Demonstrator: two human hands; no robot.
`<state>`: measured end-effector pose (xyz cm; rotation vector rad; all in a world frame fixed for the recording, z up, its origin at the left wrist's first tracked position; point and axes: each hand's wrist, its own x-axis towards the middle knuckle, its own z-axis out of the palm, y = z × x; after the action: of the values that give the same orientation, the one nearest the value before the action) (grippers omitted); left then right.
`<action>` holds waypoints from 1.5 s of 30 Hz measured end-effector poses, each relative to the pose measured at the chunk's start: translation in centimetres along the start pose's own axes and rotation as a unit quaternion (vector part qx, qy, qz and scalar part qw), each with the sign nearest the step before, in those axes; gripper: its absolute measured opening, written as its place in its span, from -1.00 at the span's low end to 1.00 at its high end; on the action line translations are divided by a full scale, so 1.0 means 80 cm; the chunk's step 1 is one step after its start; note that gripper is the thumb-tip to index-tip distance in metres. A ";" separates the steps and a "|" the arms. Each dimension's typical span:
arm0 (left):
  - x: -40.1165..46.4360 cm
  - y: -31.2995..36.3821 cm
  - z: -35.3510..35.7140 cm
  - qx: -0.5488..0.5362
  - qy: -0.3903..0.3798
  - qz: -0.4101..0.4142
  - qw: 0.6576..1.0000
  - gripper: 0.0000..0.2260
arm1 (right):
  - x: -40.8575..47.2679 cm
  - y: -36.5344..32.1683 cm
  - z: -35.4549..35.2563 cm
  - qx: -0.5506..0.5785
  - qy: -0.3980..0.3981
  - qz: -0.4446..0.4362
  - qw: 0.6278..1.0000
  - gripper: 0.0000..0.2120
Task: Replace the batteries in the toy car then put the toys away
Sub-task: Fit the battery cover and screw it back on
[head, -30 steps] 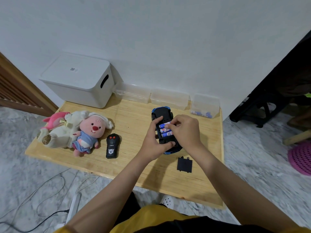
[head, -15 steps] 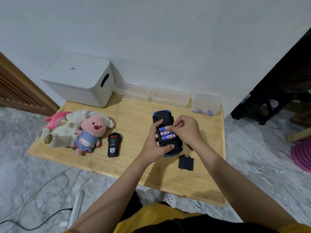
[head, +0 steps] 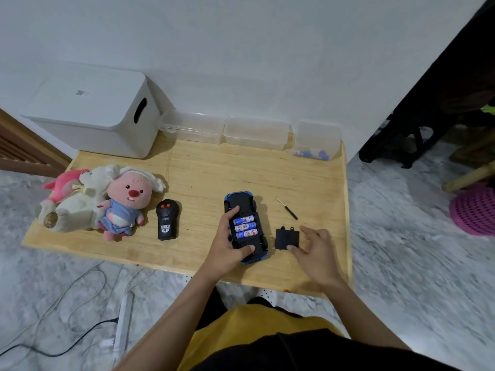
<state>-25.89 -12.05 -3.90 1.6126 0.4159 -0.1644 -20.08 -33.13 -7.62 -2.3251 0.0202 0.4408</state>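
A blue toy car (head: pixel 242 207) lies upside down on the wooden table (head: pixel 203 172), its battery bay open with three blue batteries (head: pixel 245 226) inside. My left hand (head: pixel 227 247) grips the car from its left side, forefinger and thumb on the underside. The black battery cover (head: pixel 286 238) lies flat just right of the car. My right hand (head: pixel 314 250) reaches over it with spread fingers, thumb touching the cover's near edge. A small screwdriver (head: pixel 287 208) lies beyond the cover.
A black remote control (head: pixel 167 223) and a pile of plush toys (head: pixel 107 202) lie on the left. A white storage box (head: pixel 93 113) and three clear plastic boxes (head: pixel 254 132) line the wall; the rightmost clear box (head: pixel 316 145) holds batteries.
My right hand left the batteries in the car and moved right and down to the battery cover. The left hand kept its grip on the car.
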 end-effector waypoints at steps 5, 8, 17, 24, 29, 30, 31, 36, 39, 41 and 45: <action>-0.005 -0.006 0.009 -0.004 -0.008 -0.013 1.000 -0.26 | 0.005 -0.006 0.002 0.028 0.020 0.008 0.999 -0.65; -0.005 -0.008 0.011 -0.007 -0.012 -0.019 1.000 -0.26 | 0.007 -0.009 -0.001 0.110 0.054 0.044 0.991 -0.83; 0.008 -0.006 -0.001 0.021 -0.038 -0.010 0.999 -0.22 | 0.020 -0.048 -0.028 0.330 0.035 0.044 0.942 -0.83; 0.013 0.011 0.000 0.021 -0.066 0.021 0.997 -0.22 | 0.026 -0.090 -0.029 0.334 -0.020 -0.049 0.941 -0.84; 0.014 0.018 -0.002 0.018 -0.068 0.028 0.997 -0.23 | 0.028 -0.095 -0.029 0.296 -0.046 -0.064 0.952 -0.81; 0.014 0.019 -0.003 0.015 -0.068 0.029 0.997 -0.23 | 0.028 -0.096 -0.029 0.292 -0.049 -0.067 0.953 -0.82; 0.013 0.020 -0.004 0.013 -0.067 0.032 0.997 -0.23 | 0.028 -0.096 -0.030 0.289 -0.050 -0.071 0.953 -0.82; 0.013 0.025 -0.008 0.021 -0.077 0.045 0.996 -0.25 | 0.026 -0.104 -0.028 0.278 -0.056 -0.079 0.956 -0.85; 0.011 0.028 -0.008 0.001 -0.071 0.039 0.997 -0.27 | 0.026 -0.106 -0.027 0.243 -0.043 -0.087 0.965 -0.85; 0.010 0.028 -0.008 -0.011 -0.068 0.036 0.997 -0.29 | 0.025 -0.106 -0.027 0.226 -0.036 -0.098 0.969 -0.85; 0.010 0.028 -0.006 -0.018 -0.065 0.038 0.997 -0.32 | 0.025 -0.107 -0.027 0.204 -0.029 -0.110 0.972 -0.85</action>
<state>-24.41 -11.52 -2.05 1.5689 0.2562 -0.2016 -16.33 -28.28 -0.97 -1.8843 -0.1603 0.3543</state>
